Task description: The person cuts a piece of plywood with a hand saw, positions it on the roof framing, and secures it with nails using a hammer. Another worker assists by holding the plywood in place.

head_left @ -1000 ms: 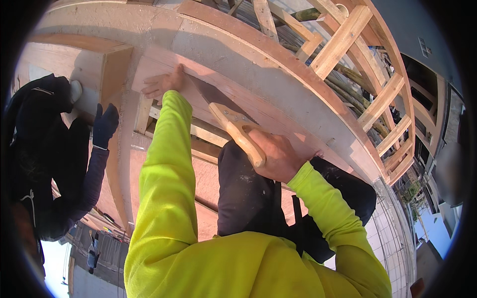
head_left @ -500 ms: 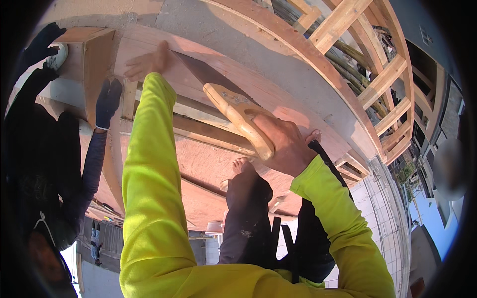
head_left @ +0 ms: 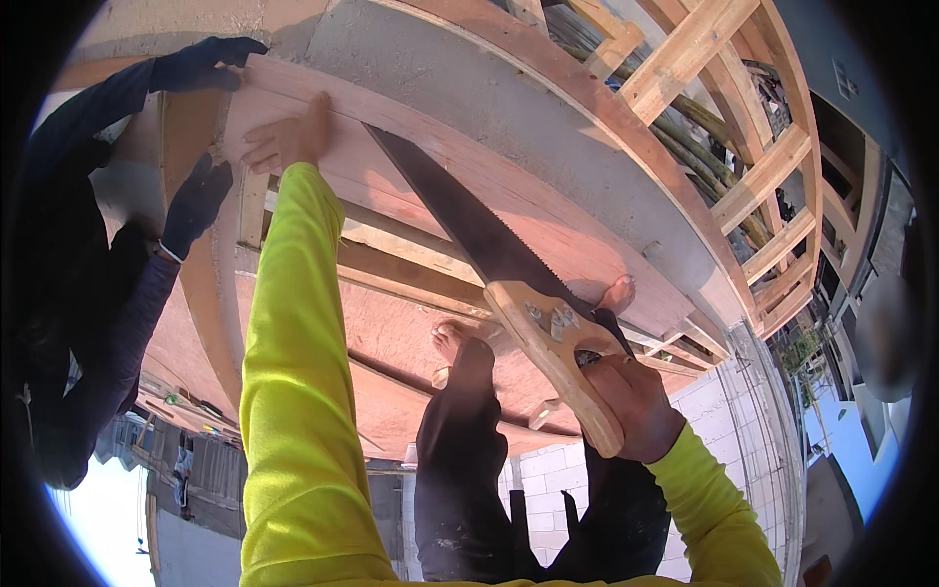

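Left hand (head_left: 291,139) spread flat on plywood board (head_left: 347,157) at far left, right hand (head_left: 636,406) wrapped round wooden-handled handsaw (head_left: 445,201) angled over it, so probably best to pin board firmly, stroke straight, fingers clear of teeth; any containers' contents can't be made out.

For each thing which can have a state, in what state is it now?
Saw: held, blade uncovered.
Right hand: closed around the saw's handle.
Plywood panel: lying across timber framing.
Left hand: open, resting on the panel.
Feet: bare.
Co-worker's hands: in dark gloves.
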A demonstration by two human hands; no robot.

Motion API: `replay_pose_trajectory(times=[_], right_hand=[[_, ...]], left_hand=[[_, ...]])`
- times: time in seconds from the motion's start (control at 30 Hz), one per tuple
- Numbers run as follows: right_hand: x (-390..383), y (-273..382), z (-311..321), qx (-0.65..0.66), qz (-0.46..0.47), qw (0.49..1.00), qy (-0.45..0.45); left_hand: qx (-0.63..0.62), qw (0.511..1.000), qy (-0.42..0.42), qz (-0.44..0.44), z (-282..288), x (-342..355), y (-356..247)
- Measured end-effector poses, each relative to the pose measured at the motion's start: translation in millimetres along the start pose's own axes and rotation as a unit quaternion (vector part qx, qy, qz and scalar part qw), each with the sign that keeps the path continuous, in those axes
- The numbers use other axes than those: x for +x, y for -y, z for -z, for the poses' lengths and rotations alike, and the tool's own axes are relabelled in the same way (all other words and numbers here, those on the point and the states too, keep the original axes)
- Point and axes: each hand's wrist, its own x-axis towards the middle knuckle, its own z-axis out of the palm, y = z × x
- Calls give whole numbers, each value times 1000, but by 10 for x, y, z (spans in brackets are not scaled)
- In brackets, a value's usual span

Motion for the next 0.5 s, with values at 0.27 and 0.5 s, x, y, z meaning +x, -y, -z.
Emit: replay_pose_trajectory(times=[0.27,0.5], right_hand=[[785,-403,-407,20,1,999,-27],[-515,181,177,13,-51,998,-20]], left_hand=[[36,999,-1,-15,-85,25,-152],[40,999,-5,7,-73,-112,21]])
